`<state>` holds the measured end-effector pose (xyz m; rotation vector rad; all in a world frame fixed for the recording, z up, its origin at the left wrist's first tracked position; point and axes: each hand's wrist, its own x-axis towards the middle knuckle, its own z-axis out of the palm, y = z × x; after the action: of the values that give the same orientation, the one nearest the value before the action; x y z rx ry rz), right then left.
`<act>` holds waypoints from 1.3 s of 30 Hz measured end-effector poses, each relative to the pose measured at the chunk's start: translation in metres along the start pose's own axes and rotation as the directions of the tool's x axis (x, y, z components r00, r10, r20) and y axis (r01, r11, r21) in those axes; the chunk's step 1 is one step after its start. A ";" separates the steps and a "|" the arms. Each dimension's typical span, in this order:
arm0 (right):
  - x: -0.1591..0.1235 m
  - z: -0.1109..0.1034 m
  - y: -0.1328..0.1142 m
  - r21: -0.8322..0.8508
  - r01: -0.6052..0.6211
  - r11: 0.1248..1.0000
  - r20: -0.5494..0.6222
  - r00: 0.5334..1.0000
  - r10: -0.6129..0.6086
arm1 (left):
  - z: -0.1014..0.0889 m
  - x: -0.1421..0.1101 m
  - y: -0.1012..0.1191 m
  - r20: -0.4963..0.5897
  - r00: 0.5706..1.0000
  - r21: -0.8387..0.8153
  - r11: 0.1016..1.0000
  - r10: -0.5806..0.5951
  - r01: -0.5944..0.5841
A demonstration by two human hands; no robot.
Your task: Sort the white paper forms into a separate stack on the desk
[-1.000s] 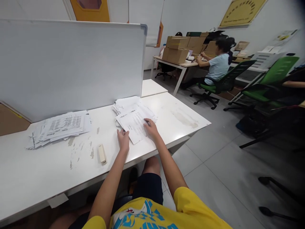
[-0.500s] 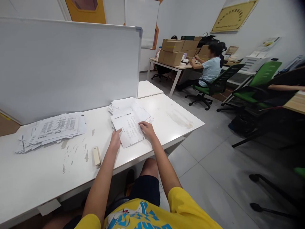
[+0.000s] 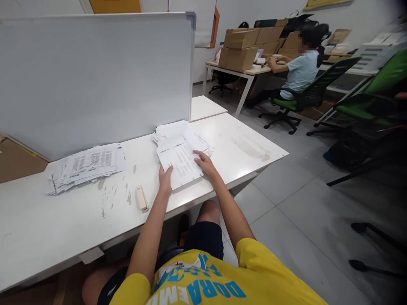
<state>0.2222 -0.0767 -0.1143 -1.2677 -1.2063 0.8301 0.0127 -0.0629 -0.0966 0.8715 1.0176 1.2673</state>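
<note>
Printed paper sheets [image 3: 182, 167] lie tilted near the front edge of the white table, held between my two hands. My left hand [image 3: 165, 178] grips their left edge, thumb on top and the other fingers hidden beneath. On the right edge rests my right hand [image 3: 205, 163], its thumb and fingers bent over the paper. Just behind, partly covered, is a loose paper stack [image 3: 171, 129]. A cream stapler [image 3: 141, 199] sits on the table to the left of my left forearm. Farther left spreads a second pile of printed papers [image 3: 92, 163].
A tall white board [image 3: 95, 76] stands along the back of the table [image 3: 251, 144]. A cardboard box [image 3: 20, 161] is at the far left. Beyond, a person [image 3: 302, 70] sits on a green chair [image 3: 305, 97] beside a desk with stacked cardboard boxes [image 3: 240, 48].
My view has shifted left and slightly down, so things appear farther right and higher. Both hands stay on the sheets; the right fingers reach slightly farther over the paper.
</note>
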 end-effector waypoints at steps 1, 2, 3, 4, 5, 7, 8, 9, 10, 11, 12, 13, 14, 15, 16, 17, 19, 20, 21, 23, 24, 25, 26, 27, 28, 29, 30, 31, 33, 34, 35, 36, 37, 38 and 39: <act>-0.001 0.000 -0.001 0.057 -0.042 0.997 0.030 0.999 0.041 | -0.001 0.001 0.002 -0.006 1.000 -0.014 1.000 -0.022 0.022; -0.003 0.000 -0.002 0.106 -0.089 0.990 0.056 0.995 0.084 | -0.002 0.001 0.003 -0.014 0.999 -0.026 0.999 -0.039 0.039; -0.004 0.000 -0.002 0.143 -0.132 0.981 0.070 0.990 0.123 | -0.003 0.001 0.004 -0.019 0.999 -0.036 0.998 -0.045 0.045; -0.006 0.000 -0.003 0.168 -0.163 0.972 0.074 0.985 0.153 | -0.003 0.000 0.004 -0.019 0.999 -0.043 0.999 -0.031 0.031; -0.007 0.001 -0.005 0.182 -0.178 0.967 0.077 0.983 0.167 | -0.003 -0.001 0.004 -0.014 1.000 -0.039 0.999 0.007 -0.008; -0.009 0.003 -0.010 0.195 -0.165 0.967 0.097 0.984 0.148 | -0.001 -0.006 0.005 0.013 0.988 0.016 0.988 0.152 -0.153; -0.009 0.004 -0.014 0.204 -0.139 0.969 0.112 0.987 0.118 | 0.000 -0.008 0.005 0.032 0.971 0.059 0.969 0.237 -0.239; -0.009 0.005 -0.018 0.219 -0.104 0.970 0.121 0.990 0.078 | 0.000 -0.010 0.006 0.056 0.948 0.099 0.943 0.313 -0.318; -0.008 0.006 -0.023 0.241 -0.062 0.969 0.119 0.992 0.034 | 0.000 -0.012 0.008 0.078 0.925 0.130 0.916 0.372 -0.380; -0.007 0.007 -0.028 0.265 -0.021 0.964 0.107 0.994 -0.008 | -0.001 -0.013 0.009 0.095 0.904 0.147 0.893 0.416 -0.426; -0.006 0.007 -0.034 0.286 0.016 0.958 0.089 0.995 -0.043 | -0.003 -0.014 0.011 0.106 0.888 0.153 0.875 0.448 -0.460; -0.007 0.007 -0.038 0.303 0.043 0.952 0.075 0.995 -0.069 | -0.006 -0.014 0.014 0.112 0.874 0.157 0.860 0.473 -0.486; -0.007 0.007 -0.041 0.315 0.055 0.948 0.069 0.994 -0.081 | -0.009 -0.014 0.017 0.115 0.860 0.161 0.845 0.497 -0.510; -0.009 0.008 -0.043 0.324 0.056 0.944 0.071 0.994 -0.083 | -0.013 -0.013 0.020 0.119 0.845 0.163 0.829 0.522 -0.535; -0.012 0.008 -0.043 0.334 0.047 0.941 0.078 0.994 -0.078 | -0.016 -0.013 0.023 0.123 0.829 0.158 0.814 0.546 -0.560; -0.015 0.010 -0.042 0.342 0.034 0.939 0.088 0.994 -0.068 | -0.019 -0.012 0.026 0.125 0.814 0.147 0.801 0.567 -0.581; -0.021 0.014 -0.036 0.355 0.006 0.935 0.113 0.992 -0.050 | -0.024 -0.012 0.032 0.127 0.801 0.112 0.794 0.585 -0.598; -0.023 0.016 -0.033 0.358 -0.002 0.934 0.121 0.992 -0.045 | -0.026 -0.012 0.034 0.126 0.803 0.094 0.799 0.583 -0.594; -0.025 0.018 -0.030 0.357 -0.006 0.934 0.127 0.991 -0.042 | -0.027 -0.013 0.037 0.120 0.808 0.080 0.805 0.577 -0.587; -0.026 0.022 -0.027 0.345 -0.009 0.938 0.131 0.991 -0.039 | -0.027 -0.017 0.040 0.100 0.813 0.069 0.812 0.573 -0.580; -0.026 0.023 -0.026 0.338 -0.006 0.941 0.125 0.991 -0.039 | -0.027 -0.019 0.042 0.090 0.812 0.072 0.809 0.577 -0.583; -0.025 0.024 -0.026 0.330 0.000 0.944 0.112 0.993 -0.039 | -0.026 -0.021 0.043 0.084 0.807 0.081 0.803 0.585 -0.591; -0.025 0.025 -0.027 0.322 0.007 0.947 0.096 0.995 -0.040 | -0.026 -0.023 0.045 0.084 0.798 0.096 0.792 0.597 -0.603; -0.025 0.025 -0.028 0.317 0.018 0.948 0.079 0.996 -0.045 | -0.026 -0.024 0.046 0.091 0.786 0.117 0.777 0.612 -0.618; -0.025 0.026 -0.028 0.316 0.029 0.948 0.064 0.997 -0.052 | -0.026 -0.026 0.047 0.102 0.771 0.137 0.759 0.628 -0.636; -0.025 0.026 -0.029 0.318 0.040 0.947 0.051 0.997 -0.059 | -0.026 -0.028 0.048 0.116 0.755 0.155 0.739 0.645 -0.655; -0.025 0.027 -0.028 0.323 0.048 0.945 0.040 0.997 -0.064 | -0.026 -0.029 0.049 0.130 0.737 0.168 0.718 0.663 -0.675; -0.026 0.027 -0.027 0.327 0.052 0.943 0.031 0.997 -0.066 | -0.026 -0.031 0.050 0.137 0.718 0.176 0.697 0.682 -0.695; -0.027 0.028 -0.025 0.330 0.051 0.943 0.018 0.998 -0.060 | -0.026 -0.036 0.053 0.152 0.682 0.174 0.659 0.716 -0.731; -0.027 0.028 -0.023 0.328 0.050 0.943 0.014 0.998 -0.057 | -0.026 -0.038 0.054 0.165 0.665 0.166 0.644 0.728 -0.747; -0.027 0.028 -0.021 0.325 0.049 0.945 0.013 0.998 -0.056 | -0.025 -0.041 0.056 0.179 0.649 0.161 0.629 0.739 -0.760; -0.028 0.028 -0.020 0.321 0.050 0.946 0.013 0.998 -0.057 | -0.025 -0.043 0.057 0.195 0.636 0.160 0.615 0.747 -0.772; -0.027 0.027 -0.018 0.318 0.054 0.947 0.011 0.998 -0.060 | -0.024 -0.045 0.059 0.210 0.622 0.159 0.601 0.754 -0.783; -0.027 0.027 -0.017 0.315 0.060 0.947 0.008 0.998 -0.065 | -0.023 -0.046 0.060 0.223 0.611 0.159 0.590 0.760 -0.792; -0.027 0.026 -0.017 0.311 0.067 0.948 0.003 0.997 -0.072 | -0.023 -0.046 0.061 0.231 0.603 0.158 0.582 0.764 -0.797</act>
<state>0.1882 -0.0988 -0.1062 -0.9586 -1.0759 0.9376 -0.0296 -0.1020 -0.0416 1.7162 0.6711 1.8013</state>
